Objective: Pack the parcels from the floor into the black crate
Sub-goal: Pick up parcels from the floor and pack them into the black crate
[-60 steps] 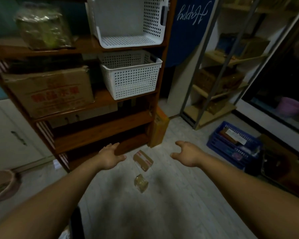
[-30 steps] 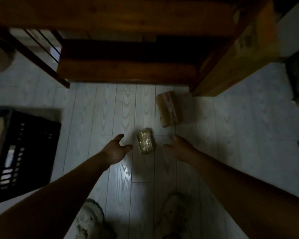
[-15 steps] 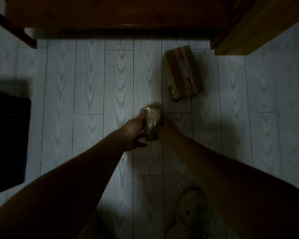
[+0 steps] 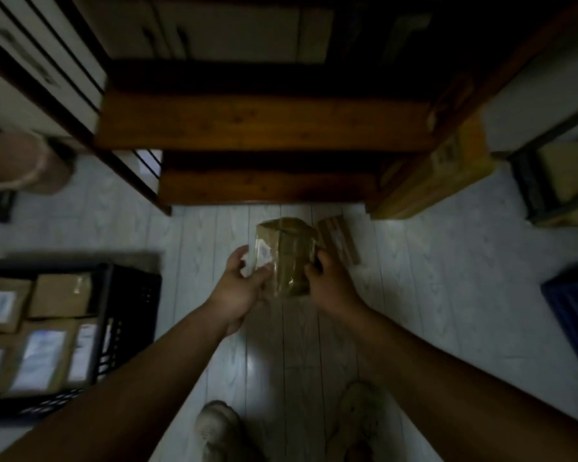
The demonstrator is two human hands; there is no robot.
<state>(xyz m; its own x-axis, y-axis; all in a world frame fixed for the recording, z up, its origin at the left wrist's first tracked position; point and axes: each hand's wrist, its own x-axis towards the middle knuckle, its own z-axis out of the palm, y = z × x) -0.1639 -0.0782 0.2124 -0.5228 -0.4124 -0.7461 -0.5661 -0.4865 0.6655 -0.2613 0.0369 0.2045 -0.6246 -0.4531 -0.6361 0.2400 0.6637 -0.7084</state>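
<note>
A small parcel wrapped in glossy brown tape (image 4: 286, 256) is held up off the floor between both hands. My left hand (image 4: 239, 288) grips its left edge and my right hand (image 4: 329, 285) grips its right edge. Just behind it, partly hidden, a brown cardboard parcel (image 4: 339, 238) lies on the pale plank floor. The black crate (image 4: 127, 305) stands at the left and holds several cardboard parcels with white labels.
A wooden shelf unit (image 4: 264, 128) rises straight ahead, with a cardboard box (image 4: 441, 175) leaning at its right foot. A blue crate (image 4: 574, 301) is at the right edge, a round basket (image 4: 14, 165) at the far left. My shoes (image 4: 217, 431) are below.
Both hands closed on the taped parcel and lifted it off the floor. The view pulled back, and the black crate with its parcels came into sight at the left.
</note>
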